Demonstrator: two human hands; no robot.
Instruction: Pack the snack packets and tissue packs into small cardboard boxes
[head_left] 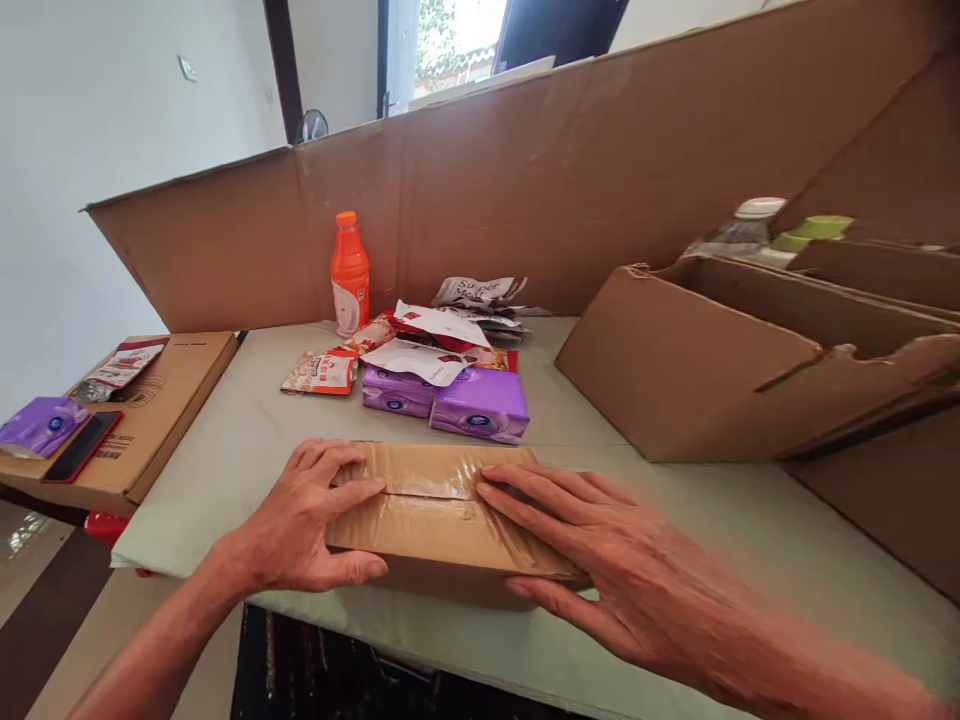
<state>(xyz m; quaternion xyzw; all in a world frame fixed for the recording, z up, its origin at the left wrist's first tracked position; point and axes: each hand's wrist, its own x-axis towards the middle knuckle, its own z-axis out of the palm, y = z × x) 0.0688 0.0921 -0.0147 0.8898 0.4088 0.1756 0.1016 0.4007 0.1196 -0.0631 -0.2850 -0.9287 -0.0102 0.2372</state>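
A small brown cardboard box point(427, 530) rests near the front edge of the table, with shiny clear tape across its top seam. My left hand point(311, 525) grips its left end, fingers over the top and thumb along the front edge. At the right end, my right hand point(574, 540) lies over the top with its thumb against the front side. Just behind the box sit purple tissue packs point(480, 402), side by side. White and red snack packets point(420, 358) are heaped on top of them and behind.
An orange bottle point(349, 275) stands upright against the tall cardboard screen point(525, 190). To the right is an open cardboard bin point(690, 370). On the left, a flat carton point(180, 385) carries a phone point(82, 447), a purple pack point(41, 425) and a snack packet.
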